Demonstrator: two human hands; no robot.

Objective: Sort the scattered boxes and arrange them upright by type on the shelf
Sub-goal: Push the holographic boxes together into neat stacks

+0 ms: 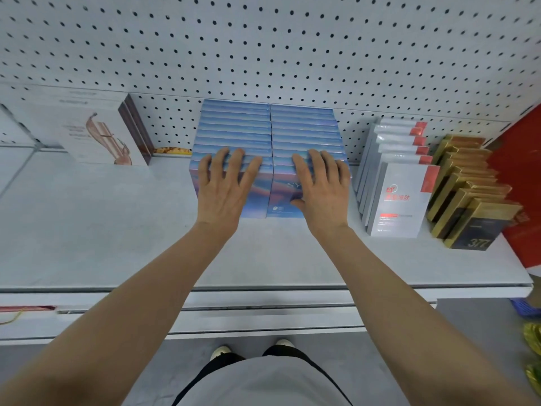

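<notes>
Two rows of glossy blue boxes [234, 124], flat and rectangular, upright at the middle of the matte grey shelf [117, 230]. Left hand [225, 189] and right hand [322, 189] flat on the near boxes, grip wide, fingers straight. White-red boxes [401, 197] and gold boxes [468, 206] upright at right.

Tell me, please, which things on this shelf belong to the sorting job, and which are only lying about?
Part of the job:
- blue boxes, two upright rows, both hands resting on them: left hand, right hand
- white and red boxes
- gold and black boxes
- white boxes at the left
- shelf

Only lying about:
- yellow item at the back
- pegboard
</notes>
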